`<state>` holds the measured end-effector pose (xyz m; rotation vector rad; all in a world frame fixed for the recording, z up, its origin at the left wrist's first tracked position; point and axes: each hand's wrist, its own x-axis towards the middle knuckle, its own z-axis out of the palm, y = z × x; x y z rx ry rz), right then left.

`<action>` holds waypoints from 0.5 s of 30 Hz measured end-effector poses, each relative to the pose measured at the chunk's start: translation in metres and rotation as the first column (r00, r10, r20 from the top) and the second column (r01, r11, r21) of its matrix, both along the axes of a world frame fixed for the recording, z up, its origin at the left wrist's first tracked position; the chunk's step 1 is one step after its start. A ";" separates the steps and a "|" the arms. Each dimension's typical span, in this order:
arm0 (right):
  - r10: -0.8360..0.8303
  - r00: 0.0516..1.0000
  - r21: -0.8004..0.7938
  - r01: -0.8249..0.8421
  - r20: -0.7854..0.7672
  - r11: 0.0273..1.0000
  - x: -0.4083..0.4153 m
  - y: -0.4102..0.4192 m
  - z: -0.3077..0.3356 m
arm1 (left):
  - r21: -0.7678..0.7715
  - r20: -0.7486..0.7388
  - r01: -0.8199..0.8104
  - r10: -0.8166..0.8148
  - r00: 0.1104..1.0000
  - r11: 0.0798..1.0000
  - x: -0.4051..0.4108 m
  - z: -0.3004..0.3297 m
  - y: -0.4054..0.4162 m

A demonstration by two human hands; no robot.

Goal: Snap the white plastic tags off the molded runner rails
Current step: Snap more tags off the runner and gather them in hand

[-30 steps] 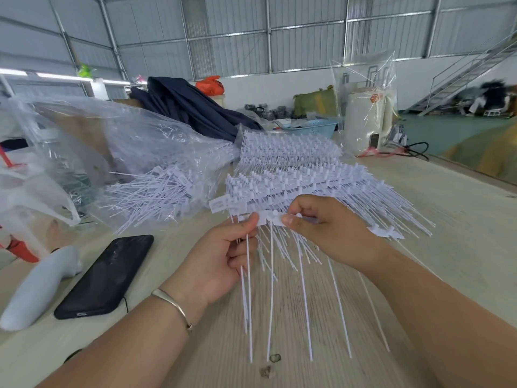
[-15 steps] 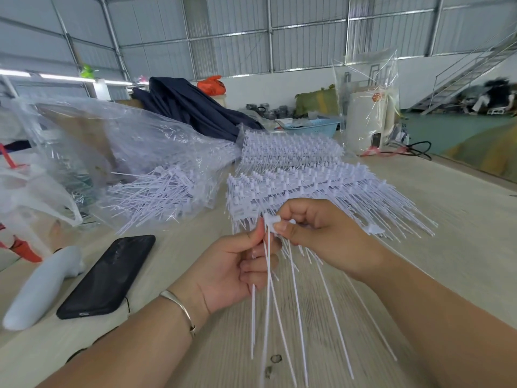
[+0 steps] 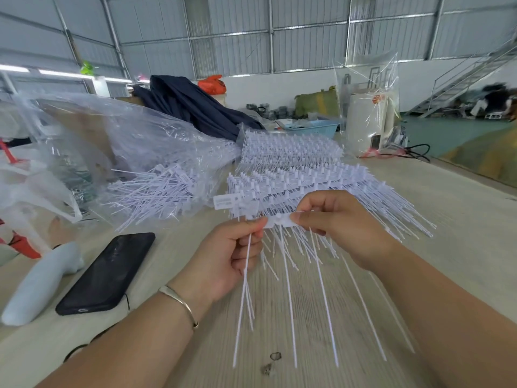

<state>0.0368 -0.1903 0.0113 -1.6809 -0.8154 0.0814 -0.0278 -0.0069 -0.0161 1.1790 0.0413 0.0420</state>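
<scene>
- Since half a second ago my hands have drawn apart: they were bunched together over the strips, and now a short white rail piece (image 3: pixel 279 221) spans the gap between them.
- Head view: my left hand (image 3: pixel 232 256) is curled, thumb and forefinger pinching the left end of the rail piece, with a bundle of loose tags (image 3: pixel 246 287) gripped in the same fist and hanging down past the wrist.
- My right hand (image 3: pixel 335 219) is curled too, thumb and fingers pinching the right end of the rail piece; several more tails trail down beneath it over the table (image 3: pixel 461 219).
- Just behind my hands lies the stack of uncut rails (image 3: pixel 293 186), tags fanned to the right, a second stack (image 3: pixel 291 149) behind it.
- One flat label tag (image 3: pixel 225 201) juts out at the stack's left edge.
- Left of that, a clear bag (image 3: pixel 126 141) holds a heap of separated tags (image 3: pixel 156 189).
- Near my left forearm: a black phone (image 3: pixel 109 273), and a pale handle-shaped object (image 3: pixel 42 284) beside it.
</scene>
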 end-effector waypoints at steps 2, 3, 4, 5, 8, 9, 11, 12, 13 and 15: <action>0.011 1.000 -0.041 -0.012 -0.022 0.999 0.001 -0.002 0.001 | 0.137 0.009 0.001 -0.002 1.000 0.991 -0.001 0.002 0.002; 0.023 0.999 -0.071 -0.025 -0.036 0.997 0.001 -0.003 0.002 | 0.206 0.011 0.005 -0.007 1.000 0.979 -0.002 0.003 0.003; 0.039 0.998 -0.103 -0.044 -0.050 0.994 0.001 -0.004 0.003 | 0.260 0.009 0.011 -0.014 1.000 0.965 -0.003 0.004 0.005; 0.058 0.996 -0.133 -0.066 -0.062 0.989 0.000 -0.005 0.004 | 0.297 0.002 0.022 -0.023 1.000 0.955 -0.004 0.005 0.006; 0.105 0.990 -0.210 -0.124 -0.097 0.970 -0.001 -0.006 0.007 | 0.343 -0.059 0.102 -0.087 0.994 0.934 -0.007 0.009 0.007; 0.117 0.988 -0.227 -0.138 -0.105 0.964 -0.001 -0.006 0.007 | 0.339 -0.084 0.136 -0.114 0.990 0.931 -0.008 0.009 0.007; 0.134 0.984 -0.231 -0.158 -0.115 0.960 -0.002 -0.006 0.008 | 0.263 -0.120 0.188 -0.161 0.980 0.946 -0.007 0.008 0.007; 0.140 0.983 -0.219 -0.163 -0.118 0.962 -0.001 -0.006 0.008 | 0.197 -0.135 0.216 -0.191 0.972 0.956 -0.006 0.007 0.007; 0.147 0.982 -0.201 -0.169 -0.119 0.965 -0.001 -0.006 0.009 | 0.127 -0.146 0.250 -0.231 0.962 0.960 -0.005 0.006 0.006; 0.170 0.978 -0.178 -0.190 -0.120 0.965 -0.002 -0.006 0.009 | 0.002 -0.149 0.337 -0.333 0.931 0.941 -0.006 0.006 0.005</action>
